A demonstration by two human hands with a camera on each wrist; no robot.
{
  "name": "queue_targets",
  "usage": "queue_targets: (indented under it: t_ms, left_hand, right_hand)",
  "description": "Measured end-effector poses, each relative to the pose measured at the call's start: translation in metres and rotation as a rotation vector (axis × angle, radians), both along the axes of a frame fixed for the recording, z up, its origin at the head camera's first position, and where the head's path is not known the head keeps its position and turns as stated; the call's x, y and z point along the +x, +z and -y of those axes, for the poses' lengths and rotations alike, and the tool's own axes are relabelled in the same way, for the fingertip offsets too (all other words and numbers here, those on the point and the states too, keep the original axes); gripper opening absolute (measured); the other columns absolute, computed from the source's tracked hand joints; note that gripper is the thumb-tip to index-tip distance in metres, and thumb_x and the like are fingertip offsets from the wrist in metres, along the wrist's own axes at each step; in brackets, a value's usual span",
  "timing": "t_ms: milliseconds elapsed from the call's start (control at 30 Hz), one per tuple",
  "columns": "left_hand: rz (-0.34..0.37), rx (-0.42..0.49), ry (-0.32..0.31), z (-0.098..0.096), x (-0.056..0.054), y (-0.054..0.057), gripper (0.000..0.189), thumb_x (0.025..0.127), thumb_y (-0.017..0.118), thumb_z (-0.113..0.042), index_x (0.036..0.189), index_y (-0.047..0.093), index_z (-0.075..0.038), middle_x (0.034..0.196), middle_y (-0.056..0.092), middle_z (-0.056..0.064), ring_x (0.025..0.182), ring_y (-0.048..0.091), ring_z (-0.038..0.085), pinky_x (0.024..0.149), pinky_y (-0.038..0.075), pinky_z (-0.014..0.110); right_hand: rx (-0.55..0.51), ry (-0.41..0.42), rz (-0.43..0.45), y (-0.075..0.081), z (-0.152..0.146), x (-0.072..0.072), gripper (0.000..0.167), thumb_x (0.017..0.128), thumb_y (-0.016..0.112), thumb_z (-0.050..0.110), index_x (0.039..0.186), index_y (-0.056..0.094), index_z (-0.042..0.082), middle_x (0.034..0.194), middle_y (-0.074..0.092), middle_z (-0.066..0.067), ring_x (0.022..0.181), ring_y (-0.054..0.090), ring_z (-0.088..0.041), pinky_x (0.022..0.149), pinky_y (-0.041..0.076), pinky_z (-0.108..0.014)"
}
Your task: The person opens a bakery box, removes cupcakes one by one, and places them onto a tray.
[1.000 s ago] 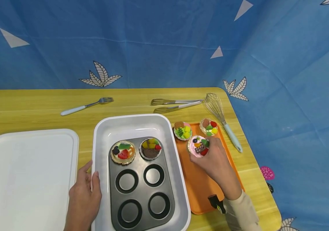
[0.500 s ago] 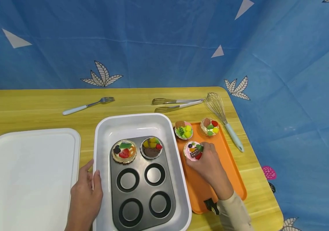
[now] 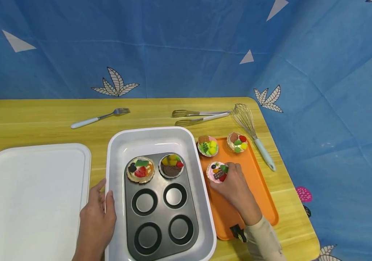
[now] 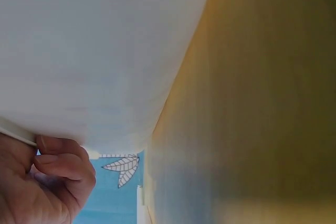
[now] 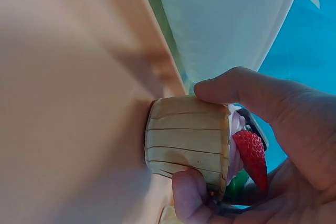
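Note:
My right hand (image 3: 234,192) pinches a pink-cream cupcake (image 3: 215,172) between thumb and fingers, close over the orange tray (image 3: 225,210). In the right wrist view the cupcake's pleated cream-coloured cup (image 5: 184,135) and a strawberry slice (image 5: 253,156) show, with the base right at the tray's surface. My left hand (image 3: 97,217) grips the left rim of the deep white tray (image 3: 115,181), thumb at the rim and fingers curled outside. Inside that tray lies a dark muffin pan (image 3: 159,197). Its two far cups hold a fruit-topped cupcake (image 3: 140,169) and a chocolate cupcake (image 3: 171,166).
Two more cupcakes, one green and yellow (image 3: 208,146) and one with a strawberry (image 3: 237,142), stand at the orange tray's far end. A whisk (image 3: 252,136), two small metal whisk-like tools (image 3: 202,118) and a fork (image 3: 101,118) lie behind. A white lid-like board (image 3: 35,195) lies left.
My right hand has moved the pink cupcake left and nearer me, lower over the orange tray. My left hand keeps its grip on the white tray's rim.

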State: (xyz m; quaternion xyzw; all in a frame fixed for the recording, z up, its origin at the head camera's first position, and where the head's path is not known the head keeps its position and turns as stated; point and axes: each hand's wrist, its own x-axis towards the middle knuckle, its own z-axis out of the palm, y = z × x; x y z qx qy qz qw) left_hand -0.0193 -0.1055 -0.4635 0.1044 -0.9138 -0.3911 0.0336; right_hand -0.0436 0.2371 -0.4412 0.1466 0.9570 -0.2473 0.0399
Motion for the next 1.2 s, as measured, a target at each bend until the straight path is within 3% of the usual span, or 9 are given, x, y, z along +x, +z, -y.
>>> queue_targets:
  t_ms: [100,333,633,933,1200]
  left_hand:
    - [0.012,-0.002,-0.001,0.0001,-0.0005,0.0008,0.044,0.103,0.053,-0.019,0.143,0.045,-0.001,0.075,0.060,0.009,0.068,0.056,0.025,0.062,0.044,0.039]
    - [-0.046,0.007,-0.014,0.0024,-0.0014,0.0001,0.042,0.102,0.054,-0.016,0.141,0.047,0.000,0.075,0.061,0.010,0.066,0.055,0.025,0.060,0.042,0.040]
    - [-0.006,0.005,-0.003,0.0009,-0.0013,0.0021,0.043,0.103,0.053,-0.017,0.143,0.045,-0.001,0.078,0.063,0.012,0.072,0.059,0.029,0.068,0.047,0.046]
    - [0.046,0.000,0.009,-0.0005,-0.0020,0.0022,0.044,0.104,0.051,-0.020,0.144,0.044,-0.001,0.077,0.060,0.009,0.073,0.059,0.027,0.070,0.048,0.045]
    - [0.066,0.003,0.008,-0.0014,-0.0018,0.0021,0.045,0.104,0.051,-0.021,0.145,0.043,-0.002,0.081,0.062,0.011,0.074,0.060,0.028,0.071,0.048,0.045]
  right_hand:
    - [0.003,-0.003,0.005,-0.0007,0.0003,0.0000,0.067,0.075,0.081,0.027,0.119,0.049,-0.013,0.107,0.049,-0.024,0.084,0.056,-0.032,0.077,0.052,-0.045]
    - [0.014,-0.007,0.033,-0.0003,0.0009,-0.0009,0.071,0.075,0.082,0.031,0.120,0.049,-0.013,0.106,0.049,-0.023,0.085,0.055,-0.032,0.077,0.052,-0.045]
    - [0.012,0.004,0.075,-0.0002,0.0002,-0.0018,0.076,0.077,0.083,0.034,0.124,0.047,-0.014,0.109,0.048,-0.023,0.090,0.055,-0.032,0.082,0.051,-0.044]
    - [-0.011,0.008,0.118,0.0020,-0.0026,-0.0026,0.081,0.078,0.083,0.037,0.129,0.045,-0.013,0.113,0.048,-0.023,0.097,0.054,-0.034,0.086,0.050,-0.045]
    - [0.007,0.027,0.164,0.0079,-0.0057,0.0017,0.105,0.075,0.083,0.054,0.147,0.033,-0.004,0.127,0.047,-0.022,0.105,0.057,-0.035,0.089,0.049,-0.051]
